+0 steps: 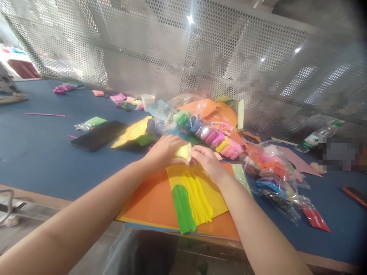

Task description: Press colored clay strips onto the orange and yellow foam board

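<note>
My left hand (163,149) is closed around a small pale yellow packet of modelling clay (183,152), in what looks like a clear wrapper. My right hand (205,158) pinches the packet's right edge. Below the hands, flattened ridged strips of yellow clay (197,196) and green clay (183,208) lie side by side on a yellow sheet (216,187). That sheet rests on an orange sheet (146,200) at the table's front edge.
Behind the hands are bagged, coloured clay packets (210,135); another bagged pile (275,172) lies right. A black phone (99,136) is at left, a white cup (148,101) further back, and a plastic bottle (317,137) at right. A perforated metal screen (160,49) borders the blue table (57,152).
</note>
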A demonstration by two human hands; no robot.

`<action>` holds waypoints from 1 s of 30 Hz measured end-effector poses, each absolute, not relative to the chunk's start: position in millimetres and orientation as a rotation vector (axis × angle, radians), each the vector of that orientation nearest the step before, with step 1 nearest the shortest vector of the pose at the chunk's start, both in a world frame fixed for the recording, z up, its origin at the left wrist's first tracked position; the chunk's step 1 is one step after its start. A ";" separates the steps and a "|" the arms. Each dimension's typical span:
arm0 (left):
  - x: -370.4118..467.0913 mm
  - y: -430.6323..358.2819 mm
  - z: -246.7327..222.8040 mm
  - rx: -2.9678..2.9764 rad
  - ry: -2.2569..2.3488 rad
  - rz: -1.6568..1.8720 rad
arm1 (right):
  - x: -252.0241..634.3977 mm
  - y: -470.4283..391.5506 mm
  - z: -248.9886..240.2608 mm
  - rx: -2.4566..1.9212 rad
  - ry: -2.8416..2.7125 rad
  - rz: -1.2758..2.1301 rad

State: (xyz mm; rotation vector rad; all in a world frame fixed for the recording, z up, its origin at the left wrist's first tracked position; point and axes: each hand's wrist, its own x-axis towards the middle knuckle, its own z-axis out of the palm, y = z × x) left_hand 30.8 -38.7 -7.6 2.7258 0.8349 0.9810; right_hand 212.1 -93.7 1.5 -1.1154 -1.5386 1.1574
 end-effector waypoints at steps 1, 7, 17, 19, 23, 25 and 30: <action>32.0 -42.4 -5.6 2.705 0.860 1.086 | 211.2 -93.4 1.4 -1.149 -1.503 1.100; 44.2 -54.3 -5.9 2.262 0.962 1.039 | 208.6 -95.7 -1.1 -1.261 -1.719 0.593; 52.0 -46.2 -18.8 1.851 0.958 0.821 | 212.5 -84.0 -12.5 -1.021 -1.572 0.983; 51.5 -47.5 -16.1 1.918 1.040 0.848 | 211.0 -80.5 -14.0 -1.018 -1.464 1.055; 49.2 -45.9 -15.0 1.898 0.975 0.920 | 211.1 -77.3 -13.7 -1.154 -1.395 1.070; 47.6 -44.7 -15.2 1.859 0.892 0.974 | 212.5 -79.4 -11.2 -1.187 -1.385 1.144; 46.4 -45.2 -12.0 1.670 0.740 0.982 | 215.8 -87.2 -5.3 -1.092 -1.360 1.336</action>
